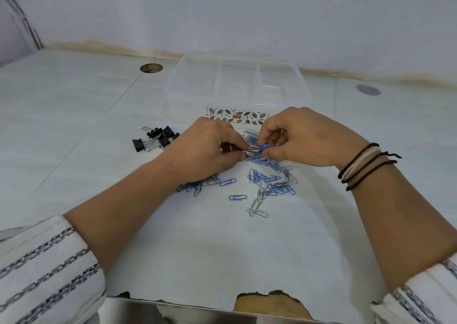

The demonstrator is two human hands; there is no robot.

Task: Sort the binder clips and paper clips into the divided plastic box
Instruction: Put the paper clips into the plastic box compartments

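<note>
On pale tabletop (74,105), both hands pinch paper clips (267,177).

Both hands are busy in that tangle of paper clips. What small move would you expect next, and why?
Probably lifting the pinched bunch and carrying it to the clear divided box. Both the left hand and right hand pinch paper clips from the pile, the box behind looks empty, and the binder clips already lie apart.
</note>
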